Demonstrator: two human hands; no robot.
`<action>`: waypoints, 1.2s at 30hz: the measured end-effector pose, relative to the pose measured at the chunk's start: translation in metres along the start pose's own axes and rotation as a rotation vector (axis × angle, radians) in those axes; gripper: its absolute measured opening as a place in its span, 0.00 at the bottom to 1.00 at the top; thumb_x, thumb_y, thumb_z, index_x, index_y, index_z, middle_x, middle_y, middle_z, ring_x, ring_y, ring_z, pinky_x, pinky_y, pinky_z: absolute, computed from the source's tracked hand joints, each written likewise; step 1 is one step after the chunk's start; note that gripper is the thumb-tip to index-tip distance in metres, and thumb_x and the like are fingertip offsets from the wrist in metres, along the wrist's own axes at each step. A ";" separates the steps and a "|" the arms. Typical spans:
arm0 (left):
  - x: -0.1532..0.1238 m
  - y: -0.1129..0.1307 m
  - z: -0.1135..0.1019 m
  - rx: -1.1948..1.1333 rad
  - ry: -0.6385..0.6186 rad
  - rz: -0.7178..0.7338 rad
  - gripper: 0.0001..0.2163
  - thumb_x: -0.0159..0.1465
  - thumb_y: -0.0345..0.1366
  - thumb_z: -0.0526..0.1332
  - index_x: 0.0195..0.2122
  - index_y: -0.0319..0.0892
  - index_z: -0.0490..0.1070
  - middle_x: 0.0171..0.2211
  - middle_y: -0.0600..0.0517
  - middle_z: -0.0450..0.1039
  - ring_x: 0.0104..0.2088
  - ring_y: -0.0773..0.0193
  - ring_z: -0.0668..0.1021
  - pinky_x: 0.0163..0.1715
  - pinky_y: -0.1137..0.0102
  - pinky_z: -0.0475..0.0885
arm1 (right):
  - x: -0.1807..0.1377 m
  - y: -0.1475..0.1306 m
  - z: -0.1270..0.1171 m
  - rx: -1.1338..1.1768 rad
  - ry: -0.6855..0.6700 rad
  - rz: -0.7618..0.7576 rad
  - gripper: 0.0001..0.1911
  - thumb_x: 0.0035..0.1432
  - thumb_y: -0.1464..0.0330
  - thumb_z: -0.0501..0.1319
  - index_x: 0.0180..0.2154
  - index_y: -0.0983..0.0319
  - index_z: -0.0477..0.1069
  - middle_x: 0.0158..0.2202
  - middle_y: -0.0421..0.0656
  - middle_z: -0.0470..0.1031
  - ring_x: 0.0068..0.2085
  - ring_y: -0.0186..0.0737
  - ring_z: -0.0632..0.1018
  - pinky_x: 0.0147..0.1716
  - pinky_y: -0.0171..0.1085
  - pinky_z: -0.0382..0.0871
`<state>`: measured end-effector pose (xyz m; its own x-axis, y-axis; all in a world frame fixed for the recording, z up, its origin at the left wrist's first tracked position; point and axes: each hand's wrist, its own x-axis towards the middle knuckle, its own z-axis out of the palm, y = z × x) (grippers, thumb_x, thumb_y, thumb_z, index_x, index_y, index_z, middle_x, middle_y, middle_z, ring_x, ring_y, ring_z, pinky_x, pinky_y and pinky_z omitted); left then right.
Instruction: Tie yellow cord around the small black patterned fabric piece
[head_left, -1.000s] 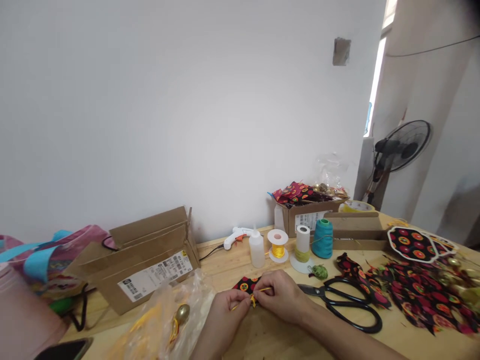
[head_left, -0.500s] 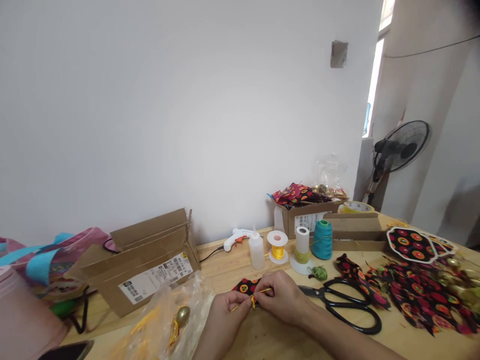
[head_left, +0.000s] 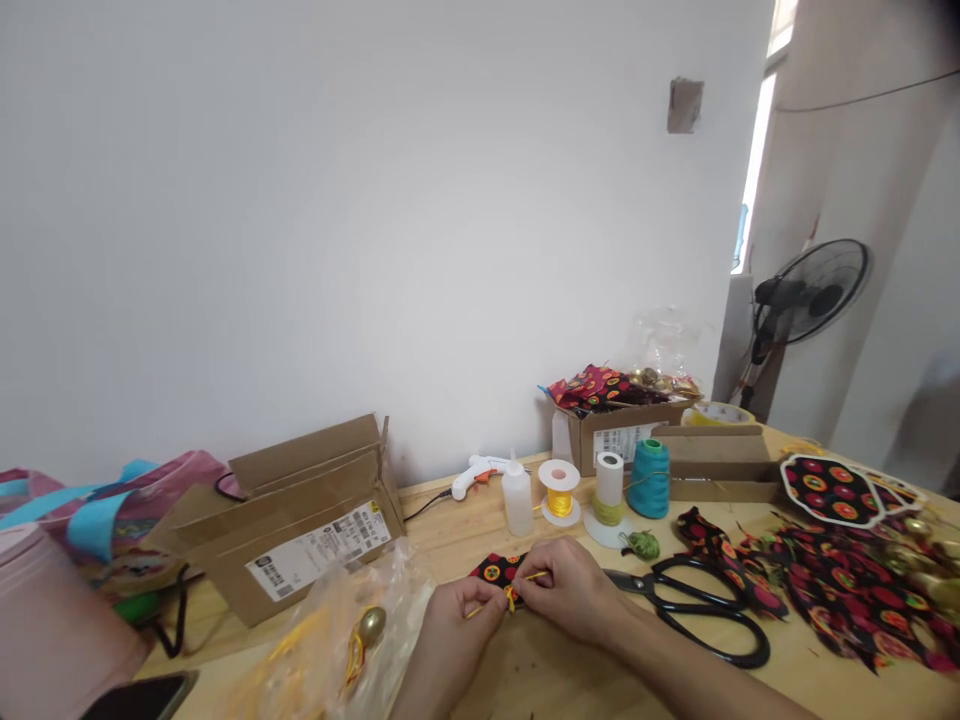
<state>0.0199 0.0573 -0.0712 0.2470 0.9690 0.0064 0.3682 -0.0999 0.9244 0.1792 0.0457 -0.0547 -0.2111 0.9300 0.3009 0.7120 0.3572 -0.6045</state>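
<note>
My left hand (head_left: 454, 630) and my right hand (head_left: 574, 590) meet low in the view, over a wooden table (head_left: 450, 530). Both pinch a thin yellow cord (head_left: 512, 597) with a small knot between the fingertips. A small piece of black fabric with red and orange dots (head_left: 496, 569) lies just behind the fingers, partly hidden by my right hand. Black scissors (head_left: 694, 610) lie to the right of my right hand.
A clear plastic bag with a gold bell (head_left: 365, 628) lies left of my hands. Behind are a glue bottle (head_left: 517, 496), yellow spool (head_left: 559, 493), teal spool (head_left: 649, 478), glue gun (head_left: 472, 472) and cardboard boxes (head_left: 300, 520). Patterned fabric scraps (head_left: 840, 585) cover the right side. A fan (head_left: 810, 295) stands beyond.
My hands stay together on the yellow cord with only small finger movement. The view has shifted slightly.
</note>
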 end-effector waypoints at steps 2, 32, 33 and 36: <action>0.001 -0.002 0.000 0.007 -0.010 0.008 0.12 0.49 0.40 0.58 0.23 0.36 0.73 0.22 0.50 0.75 0.26 0.62 0.73 0.26 0.73 0.63 | 0.000 0.000 -0.001 0.014 -0.010 0.003 0.10 0.43 0.71 0.54 0.24 0.60 0.75 0.20 0.38 0.72 0.21 0.29 0.66 0.19 0.27 0.52; -0.001 0.003 -0.001 0.056 -0.013 0.006 0.12 0.49 0.39 0.57 0.25 0.35 0.74 0.25 0.49 0.75 0.28 0.60 0.73 0.29 0.72 0.64 | -0.002 0.000 0.001 0.022 -0.010 -0.036 0.10 0.44 0.71 0.54 0.24 0.61 0.74 0.19 0.38 0.70 0.20 0.29 0.65 0.19 0.28 0.52; -0.001 0.002 -0.001 0.048 -0.015 0.004 0.12 0.49 0.40 0.57 0.25 0.36 0.74 0.24 0.49 0.75 0.28 0.61 0.73 0.28 0.72 0.64 | -0.002 -0.001 0.000 0.023 -0.006 -0.040 0.10 0.44 0.71 0.54 0.24 0.61 0.74 0.19 0.38 0.70 0.20 0.29 0.64 0.19 0.28 0.52; 0.001 -0.001 -0.001 0.023 -0.006 -0.006 0.12 0.48 0.40 0.58 0.25 0.36 0.74 0.23 0.50 0.75 0.27 0.61 0.73 0.28 0.72 0.64 | -0.002 -0.003 -0.001 0.028 0.009 -0.052 0.09 0.43 0.72 0.55 0.23 0.62 0.74 0.18 0.38 0.69 0.20 0.29 0.64 0.19 0.27 0.52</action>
<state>0.0188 0.0583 -0.0722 0.2506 0.9681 -0.0014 0.3902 -0.0997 0.9153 0.1779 0.0428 -0.0529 -0.2415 0.9094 0.3386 0.6812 0.4074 -0.6083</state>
